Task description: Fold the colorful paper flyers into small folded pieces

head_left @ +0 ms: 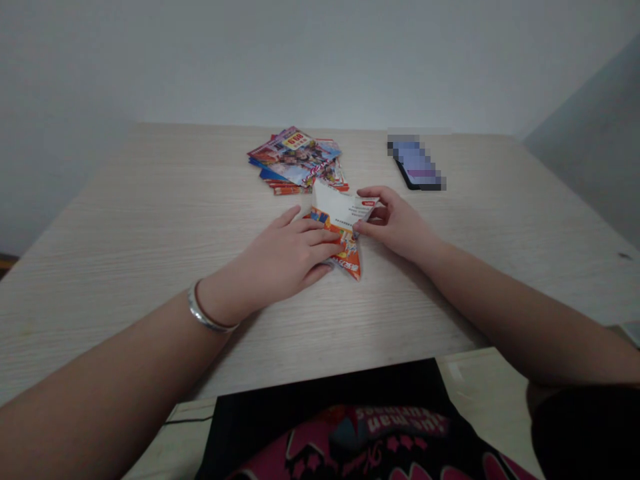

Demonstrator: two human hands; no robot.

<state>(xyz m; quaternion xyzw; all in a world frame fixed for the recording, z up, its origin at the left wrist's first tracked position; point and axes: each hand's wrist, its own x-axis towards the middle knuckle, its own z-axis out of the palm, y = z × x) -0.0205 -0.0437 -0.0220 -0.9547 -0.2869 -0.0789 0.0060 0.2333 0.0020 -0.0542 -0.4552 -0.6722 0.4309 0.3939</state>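
A partly folded colourful paper leaflet (pixel 345 223) lies on the light wooden table (pixel 150 220) in front of me. My left hand (pixel 285 257), with a silver bangle on the wrist, lies flat on the leaflet's left part, fingers stretched out and pressing it down. My right hand (pixel 395 223) pinches the raised white flap of the leaflet at its right edge between thumb and fingers. The leaflet's lower orange corner sticks out under my left hand.
A fanned stack of colourful leaflets (pixel 297 162) lies beyond the hands, near the table's far edge. A dark phone (pixel 415 167) rests to the right of the stack. A white wall stands behind the table. My lap shows below the near edge.
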